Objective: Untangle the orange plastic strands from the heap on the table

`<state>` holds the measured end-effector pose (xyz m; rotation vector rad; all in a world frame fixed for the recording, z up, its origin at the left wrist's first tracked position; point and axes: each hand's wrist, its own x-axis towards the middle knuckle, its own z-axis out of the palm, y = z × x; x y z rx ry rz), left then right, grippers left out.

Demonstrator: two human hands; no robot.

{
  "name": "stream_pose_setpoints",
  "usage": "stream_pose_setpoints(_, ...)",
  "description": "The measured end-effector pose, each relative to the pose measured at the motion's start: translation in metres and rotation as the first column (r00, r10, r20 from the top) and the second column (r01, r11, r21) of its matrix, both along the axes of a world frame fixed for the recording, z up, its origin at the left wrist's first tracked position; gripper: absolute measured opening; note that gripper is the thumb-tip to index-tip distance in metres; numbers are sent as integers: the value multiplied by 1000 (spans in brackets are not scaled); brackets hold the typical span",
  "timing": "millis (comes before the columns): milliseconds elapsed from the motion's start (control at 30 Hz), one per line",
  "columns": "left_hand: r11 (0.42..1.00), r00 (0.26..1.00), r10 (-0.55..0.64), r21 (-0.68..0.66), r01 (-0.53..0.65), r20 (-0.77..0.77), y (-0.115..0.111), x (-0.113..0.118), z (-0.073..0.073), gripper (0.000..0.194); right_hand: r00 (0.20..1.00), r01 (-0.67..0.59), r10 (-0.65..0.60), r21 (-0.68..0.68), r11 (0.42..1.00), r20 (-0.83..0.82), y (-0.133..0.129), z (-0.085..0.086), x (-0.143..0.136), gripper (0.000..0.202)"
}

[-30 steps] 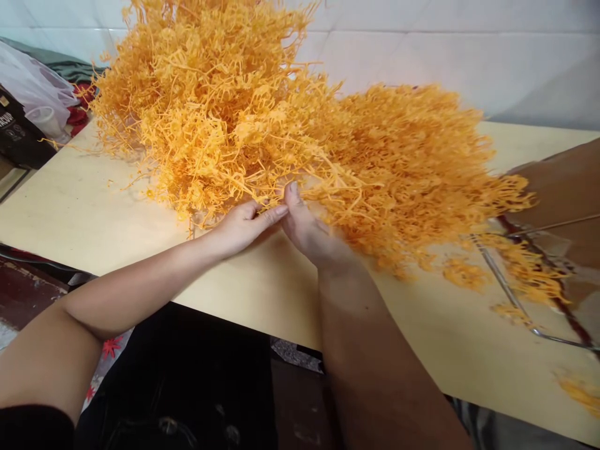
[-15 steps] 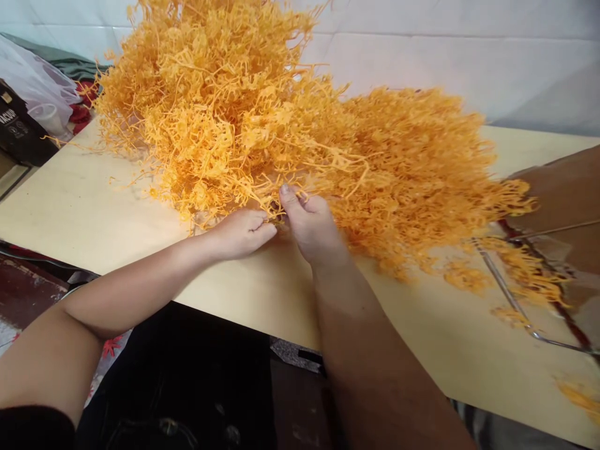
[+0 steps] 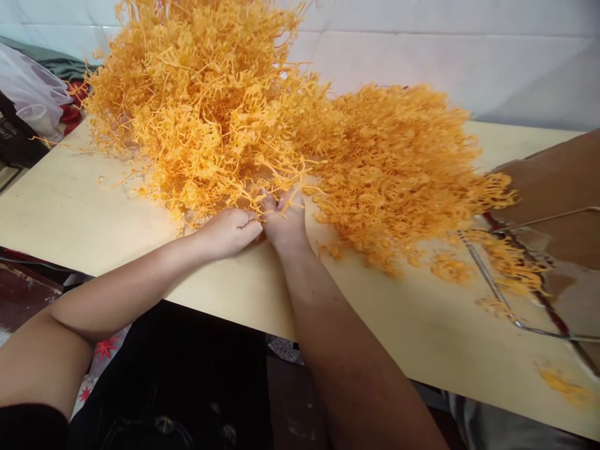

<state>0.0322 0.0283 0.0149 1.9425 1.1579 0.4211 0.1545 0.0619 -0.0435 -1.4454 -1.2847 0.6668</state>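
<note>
A large heap of tangled orange stringy pieces [image 3: 206, 119], thin and branched like rubbery sprigs, rises in front of me. My left hand [image 3: 230, 234] is closed in a fist at the heap's front edge, thumb pressed against the curled fingers; what it grips is hidden. Touching or almost touching it, my right hand [image 3: 287, 224] pinches orange strands [image 3: 293, 199] that stick out over its fingers. To the right spreads a second, lower mound of orange pieces [image 3: 394, 175]. Both hands are low over the pale tabletop [image 3: 239, 294].
At right, a brown cardboard piece [image 3: 557, 181] and a bent metal rod [image 3: 487, 275] lie by stray orange bits [image 3: 562, 382]. A clear plastic bag [image 3: 32, 78] and a dark box [image 3: 16, 134] stand at far left. A white tiled wall [image 3: 422, 59] closes the back.
My right hand has moved left and turned inward, up against my left hand, bringing strands along. My left hand stays closed. The whole view has shifted slightly.
</note>
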Motion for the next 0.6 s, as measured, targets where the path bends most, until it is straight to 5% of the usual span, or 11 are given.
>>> stream_pose_setpoints(200, 983, 982, 119, -157, -95, 149, -4, -1, 0, 22, 997, 52, -53, 8, 999, 55, -3, 9, -10, 26)
stream_pose_setpoints(467, 850, 913, 336, -491, -189, 230, -7, 5, 3, 27, 989, 34, -28, -39, 999, 144, -3, 19, -15, 19)
stream_pose_setpoints(533, 842, 919, 330, -507, -183, 215, -18, 5, 6, 25, 989, 53, -50, -20, 998, 141, 5, 13, -10, 15)
stream_pose_setpoints(600, 866, 966, 185, -495, -73, 182, -36, 1, 13, 22, 989, 66, -63, -21, 998, 132, 15, 7, -2, 13)
